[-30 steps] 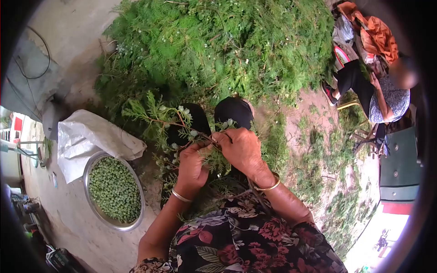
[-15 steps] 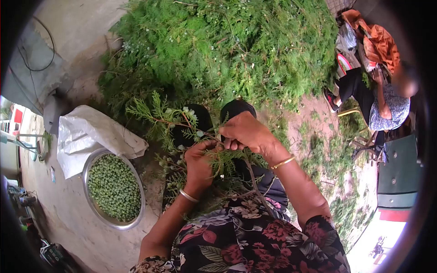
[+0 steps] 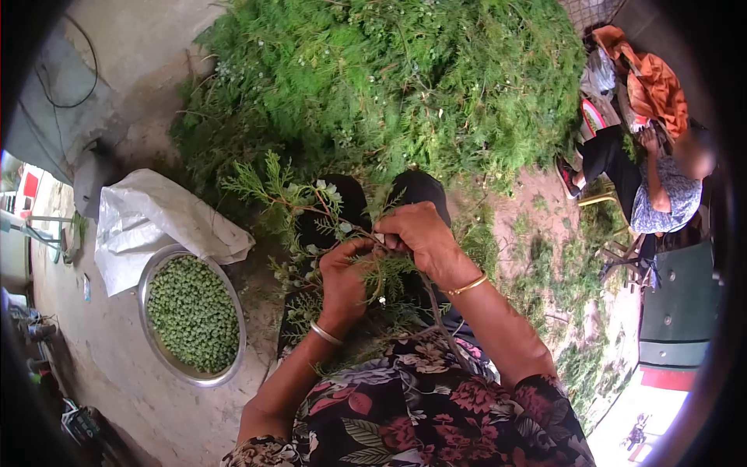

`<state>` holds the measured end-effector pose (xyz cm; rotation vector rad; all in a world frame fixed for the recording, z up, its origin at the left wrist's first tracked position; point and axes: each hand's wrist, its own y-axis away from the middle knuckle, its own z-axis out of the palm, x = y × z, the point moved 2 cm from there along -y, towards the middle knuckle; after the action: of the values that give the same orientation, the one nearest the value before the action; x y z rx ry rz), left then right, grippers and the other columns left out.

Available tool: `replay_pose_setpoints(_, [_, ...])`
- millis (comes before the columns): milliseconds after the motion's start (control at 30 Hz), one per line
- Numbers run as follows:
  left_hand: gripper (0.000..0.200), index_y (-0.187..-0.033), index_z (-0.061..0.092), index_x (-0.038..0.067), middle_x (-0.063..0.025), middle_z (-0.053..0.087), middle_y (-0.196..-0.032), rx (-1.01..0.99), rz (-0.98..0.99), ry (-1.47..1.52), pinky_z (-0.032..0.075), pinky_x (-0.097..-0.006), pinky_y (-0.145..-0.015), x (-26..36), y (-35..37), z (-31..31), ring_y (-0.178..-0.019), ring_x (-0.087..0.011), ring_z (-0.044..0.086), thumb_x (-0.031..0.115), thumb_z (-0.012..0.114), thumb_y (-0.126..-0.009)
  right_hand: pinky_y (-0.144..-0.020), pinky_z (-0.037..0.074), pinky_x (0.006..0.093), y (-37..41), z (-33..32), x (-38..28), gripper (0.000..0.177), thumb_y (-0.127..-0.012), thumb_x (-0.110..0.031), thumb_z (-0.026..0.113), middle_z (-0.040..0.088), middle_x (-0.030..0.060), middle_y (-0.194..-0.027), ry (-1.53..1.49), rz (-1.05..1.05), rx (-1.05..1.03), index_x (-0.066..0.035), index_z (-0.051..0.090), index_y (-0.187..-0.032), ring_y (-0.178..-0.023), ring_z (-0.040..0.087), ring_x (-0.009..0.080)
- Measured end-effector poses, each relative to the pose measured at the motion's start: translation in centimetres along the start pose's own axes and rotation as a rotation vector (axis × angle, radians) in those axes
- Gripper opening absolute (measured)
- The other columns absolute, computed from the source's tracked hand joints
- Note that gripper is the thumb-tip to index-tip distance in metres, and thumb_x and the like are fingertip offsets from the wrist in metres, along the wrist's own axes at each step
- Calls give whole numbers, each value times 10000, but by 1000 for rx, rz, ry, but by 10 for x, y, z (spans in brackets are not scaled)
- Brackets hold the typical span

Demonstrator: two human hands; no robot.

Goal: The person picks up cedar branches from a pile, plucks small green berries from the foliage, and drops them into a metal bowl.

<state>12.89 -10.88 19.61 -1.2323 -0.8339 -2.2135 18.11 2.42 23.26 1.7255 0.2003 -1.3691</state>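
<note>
A cut evergreen branch [image 3: 315, 208] with scaly green sprays and pale bluish-green seed cones lies across my lap. My left hand [image 3: 345, 284] is closed around its thin stem. Just to the right, my right hand [image 3: 420, 236] pinches at the same stem, its fingertips almost touching those of the left; any small cone between them is hidden. The thicker brown stalk [image 3: 436, 310] runs down towards my flowered shirt. On the floor to the left stands a metal basin [image 3: 243, 327] holding many small green cones [image 3: 193, 314].
A large heap of evergreen cuttings [image 3: 389, 86] spreads in front of my knees. A white plastic sack [image 3: 163, 222] lies by the basin. At the right, another person [image 3: 665, 187] sits near an orange cloth [image 3: 654, 86]. Loose sprigs litter the floor there.
My right hand has shifted slightly down, its fingers now closer in at the stem. The left hand keeps its hold. The whole view has shifted a little.
</note>
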Motion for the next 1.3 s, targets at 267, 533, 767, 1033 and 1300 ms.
replay_pose_setpoints(267, [143, -916, 626, -42, -25, 637, -820, -69, 253, -239, 447, -244, -603, -7, 6, -7, -720, -99, 578, -44, 632, -773, -418, 348, 270, 19, 11, 2, 190, -727, -29, 663, 542, 59, -507, -42, -235, 54, 38, 573, -573, -448, 482, 99])
replay_pose_setpoints(533, [103, -863, 563, -21, -100, 628, -805, 48, 342, -247, 468, -265, -500, 71, 37, -4, -613, -127, 559, -62, 535, -772, -440, 343, 284, 27, 3, 14, 180, -780, -55, 623, 463, 18, -499, 242, -543, 205, 55, 552, -656, -502, 391, 43])
replay_pose_setpoints(767, [155, -911, 616, -55, -85, 634, -742, -14, 186, -354, 470, -251, -533, 85, -10, 8, -627, -104, 564, 7, 668, -779, -443, 350, 290, 34, 11, 13, 152, -781, -43, 616, 439, 42, -508, 240, -571, 166, 38, 542, -676, -520, 397, 53])
replay_pose_setpoints(1033, [126, -856, 614, -43, -141, 630, -740, -229, 482, -1005, 474, -293, -586, 66, -30, 13, -629, -183, 620, -18, 680, -752, -452, 388, 327, 30, 10, 25, 81, -756, -29, 610, 509, 141, -514, 332, -683, 185, 26, 569, -713, -468, 489, 110])
replay_pose_setpoints(1300, [108, -862, 559, -26, -121, 618, -730, 181, 682, -850, 463, -301, -528, 75, -31, 5, -590, -184, 583, -10, 638, -789, -464, 416, 396, 35, 17, 21, 126, -744, -26, 593, 521, 209, -562, 449, -738, 267, 15, 515, -654, -527, 566, 372])
